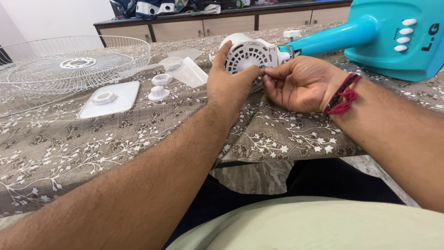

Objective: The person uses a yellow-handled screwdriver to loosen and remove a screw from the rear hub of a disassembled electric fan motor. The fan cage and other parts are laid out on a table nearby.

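Listing from our body outward across the patterned tablecloth (115,139):

1. Our left hand (230,85): fingers wrapped over the near face of the white fan motor housing (252,53), thumb raised along its left rim, fingertips curled against its lower right edge. Closed on the housing.

2. Our right hand (300,83), red thread band at the wrist: fingertips pinched together just at the housing's lower right, meeting the left hand's fingertips. We cannot tell whether a small part sits in that pinch.

3. Motor housing: lies on its side on the table, directly ahead of both hands, touching both. Its vented round face turns toward us and slightly left. Its long axis continues right and away into the teal fan neck (323,37), which joins the teal base with white buttons (397,37) at far right. Our left hand has the larger hold; our right works at the edge.

4. Left of the hands, apart from them: two small white caps (159,86), a clear plastic bag (185,69), a white flat plate bearing a nut (111,98).

5. Far left: white wire fan guard (69,65).

6. Farthest: wooden cabinet (208,25) along the wall.
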